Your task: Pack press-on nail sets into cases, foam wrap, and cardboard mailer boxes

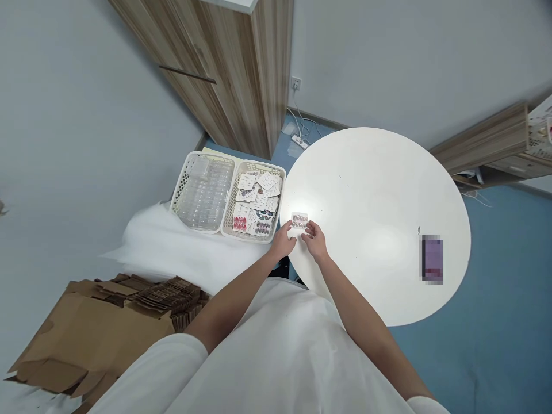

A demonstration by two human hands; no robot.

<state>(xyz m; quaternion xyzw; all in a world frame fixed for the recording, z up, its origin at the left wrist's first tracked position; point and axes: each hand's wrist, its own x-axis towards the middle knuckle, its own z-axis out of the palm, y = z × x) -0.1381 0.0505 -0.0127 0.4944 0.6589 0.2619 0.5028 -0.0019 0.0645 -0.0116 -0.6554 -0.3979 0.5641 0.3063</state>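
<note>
A small white card of press-on nails (pixel 299 221) is between my hands at the near left edge of the round table. Two rows of shiny pinkish-grey nails show on its face. My left hand (pixel 282 241) grips the card by its left side. At its right side my right hand (pixel 316 241) has curled fingers on the card's edge. To the left, a white basket (pixel 253 237) contains many similar cards, some with red or dark nails and some with printed text showing.
A second white basket (pixel 175 198) holds clear plastic cases (pixel 204 192). A pixelated purple object (pixel 433 260) lies on the right of the white round table (pixel 371 172). Folded brown cardboard (pixel 107 322) and white sheeting (pixel 172 244) are at lower left. A wood-grain cabinet (pixel 224 69) stands behind.
</note>
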